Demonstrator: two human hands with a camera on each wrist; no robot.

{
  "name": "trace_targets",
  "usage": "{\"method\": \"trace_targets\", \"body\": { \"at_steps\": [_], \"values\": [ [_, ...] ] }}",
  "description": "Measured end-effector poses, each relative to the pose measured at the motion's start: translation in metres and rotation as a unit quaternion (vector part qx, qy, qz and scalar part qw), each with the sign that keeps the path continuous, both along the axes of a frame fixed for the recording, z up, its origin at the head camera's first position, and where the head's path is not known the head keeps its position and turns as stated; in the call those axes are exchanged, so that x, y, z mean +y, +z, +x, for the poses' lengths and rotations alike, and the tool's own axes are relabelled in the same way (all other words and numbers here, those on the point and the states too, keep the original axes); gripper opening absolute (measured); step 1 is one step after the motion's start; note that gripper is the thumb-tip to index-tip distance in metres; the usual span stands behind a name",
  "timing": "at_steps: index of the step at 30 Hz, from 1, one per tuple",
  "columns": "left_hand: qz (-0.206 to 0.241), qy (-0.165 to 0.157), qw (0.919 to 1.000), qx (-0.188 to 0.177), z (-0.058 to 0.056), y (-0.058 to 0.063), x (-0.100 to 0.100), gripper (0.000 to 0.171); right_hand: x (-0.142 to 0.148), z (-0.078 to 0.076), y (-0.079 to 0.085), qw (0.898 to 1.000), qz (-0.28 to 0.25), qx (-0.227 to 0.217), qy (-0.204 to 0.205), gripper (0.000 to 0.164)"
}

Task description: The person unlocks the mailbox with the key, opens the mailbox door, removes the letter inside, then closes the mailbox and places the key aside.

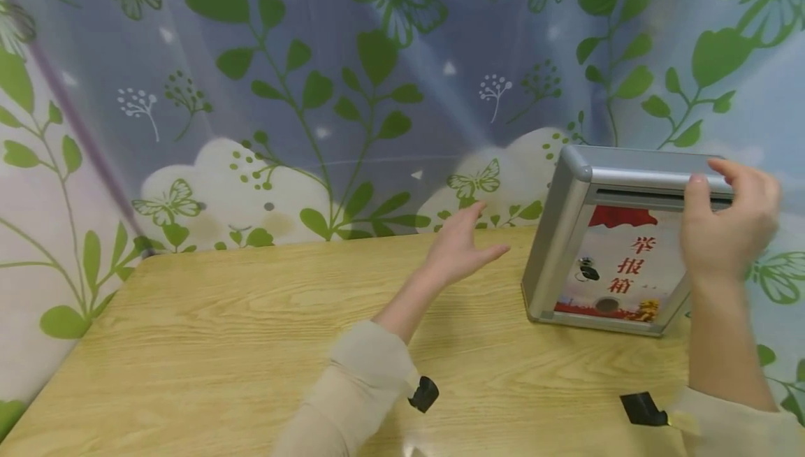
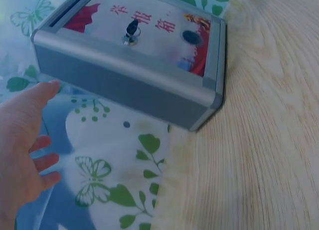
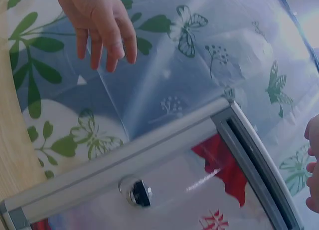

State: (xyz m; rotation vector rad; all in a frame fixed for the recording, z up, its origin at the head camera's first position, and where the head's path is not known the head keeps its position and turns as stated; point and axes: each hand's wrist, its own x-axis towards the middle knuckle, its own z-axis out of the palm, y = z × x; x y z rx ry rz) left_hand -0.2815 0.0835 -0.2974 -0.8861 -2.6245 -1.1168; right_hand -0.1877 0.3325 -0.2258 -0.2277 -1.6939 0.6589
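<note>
Silver box (image 1: 619, 244) stands on table (image 1: 251, 331) | step: likely reaching | left grip (image 1: 459, 251) spread, empty | right grip (image 1: 729, 230) loosely curved, seemingly empty | next probably needs steadying its sides

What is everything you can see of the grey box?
The grey box looks metallic, with rounded edges. Its front has a slot above a pale panel with red characters, a black key, and a dark round spot low down. It stands upright on the table, at right in the head view. The right hand is near its top; contact is unclear.
</note>
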Motion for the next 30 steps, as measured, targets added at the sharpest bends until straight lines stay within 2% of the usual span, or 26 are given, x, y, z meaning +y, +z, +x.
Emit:
{"method": "trace_targets", "body": {
  "at_steps": [3,7,13,16,18,22,26,30],
  "values": [
    [0.001,-0.001,1.0000,0.007,0.002,0.004,0.008,0.078,0.010,0.001,-0.004,0.999,-0.040,-0.017,-0.029,0.031],
    [0.001,0.001,1.0000,0.003,0.005,0.007,0.018,0.079,0.026,0.002,-0.010,0.992,-0.104,-0.054,-0.043,0.036],
    [0.012,0.003,0.9999,-0.011,0.008,0.010,0.030,0.081,0.051,0.000,-0.020,0.970,-0.219,-0.095,-0.039,0.039],
    [0.020,0.006,0.9996,-0.018,0.007,0.009,0.035,0.081,0.060,-0.001,-0.027,0.961,-0.249,-0.117,-0.039,0.040],
    [0.026,0.007,0.9992,-0.028,0.007,0.008,0.038,0.081,0.066,-0.002,-0.034,0.957,-0.250,-0.140,-0.040,0.045],
    [0.027,0.007,0.9987,-0.044,0.006,0.006,0.042,0.080,0.077,-0.002,-0.047,0.950,-0.247,-0.189,-0.016,0.053],
    [0.024,0.002,0.9982,-0.054,0.007,0.006,0.048,0.079,0.087,-0.003,-0.057,0.942,-0.256,-0.215,0.004,0.053],
    [0.025,-0.008,0.9968,-0.075,0.010,0.006,0.056,0.080,0.091,-0.005,-0.065,0.941,-0.246,-0.233,0.017,0.056]
  ]
}}
